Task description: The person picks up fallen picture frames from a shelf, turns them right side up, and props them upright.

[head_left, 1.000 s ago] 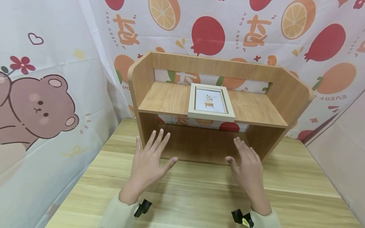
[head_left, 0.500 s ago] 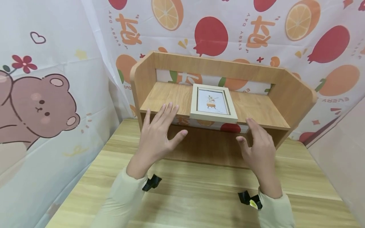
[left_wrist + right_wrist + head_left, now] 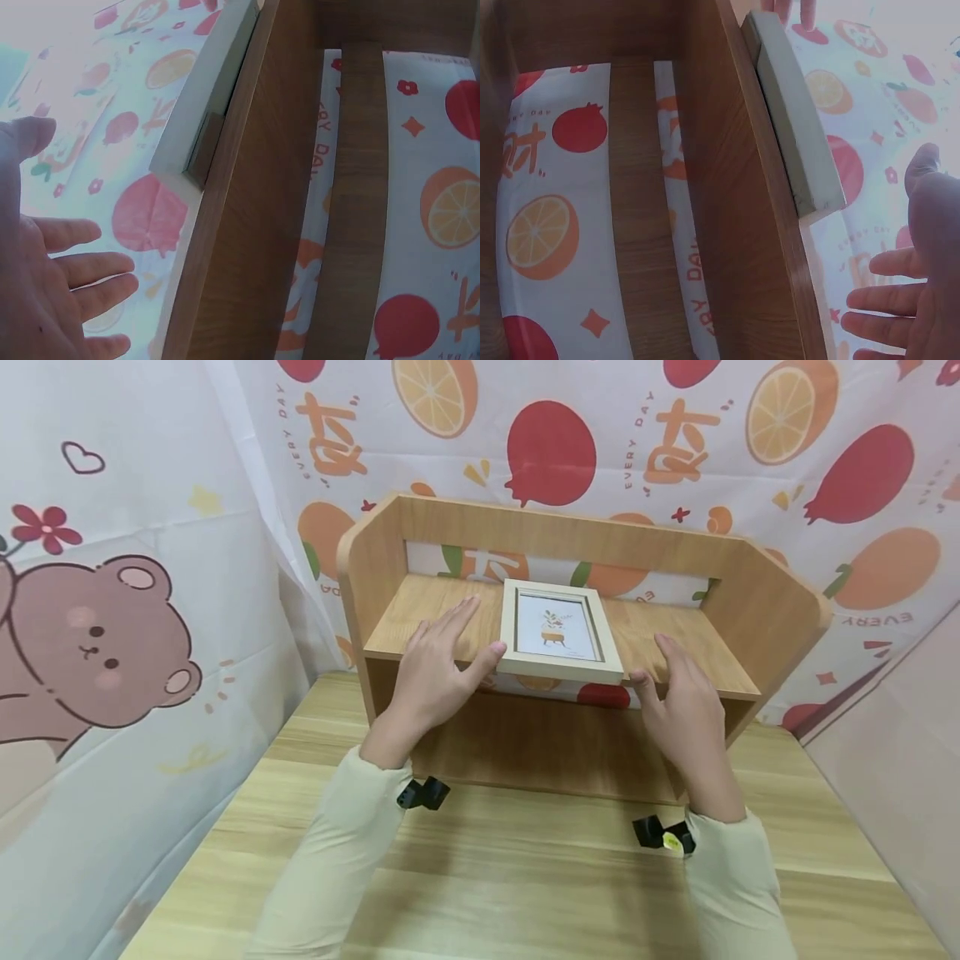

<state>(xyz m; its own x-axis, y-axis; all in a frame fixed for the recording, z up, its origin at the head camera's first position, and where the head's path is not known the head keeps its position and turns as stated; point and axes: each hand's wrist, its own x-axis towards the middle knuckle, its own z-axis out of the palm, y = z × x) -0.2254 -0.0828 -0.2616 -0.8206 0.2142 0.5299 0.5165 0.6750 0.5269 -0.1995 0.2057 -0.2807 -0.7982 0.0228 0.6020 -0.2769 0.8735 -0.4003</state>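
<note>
A cream picture frame (image 3: 561, 670) with a potted-plant print lies face up on the upper shelf (image 3: 442, 610) of a wooden desktop rack, its near edge jutting past the shelf's front. My left hand (image 3: 438, 672) is spread at the frame's left side, thumb tip right at its edge. To the right, my right hand (image 3: 684, 706) hovers by the shelf's front edge, thumb a little apart from the frame. In the left wrist view the fingers (image 3: 97, 292) are loosely extended beside the shelf board. The right wrist view shows the frame's side (image 3: 799, 127) overhanging the board.
The rack's right side panel (image 3: 780, 610) and left side panel (image 3: 367, 568) rise at both ends. Below is the lower compartment (image 3: 547, 752). The rack stands on a wood-grain table (image 3: 525, 877). Fruit-print cloth (image 3: 622, 435) hangs behind, and a bear-print cloth (image 3: 105, 643) at the left.
Both hands have moved forward and up from in front of the lower compartment to the upper shelf, on either side of the picture frame. The frame stays in its place on the shelf.
</note>
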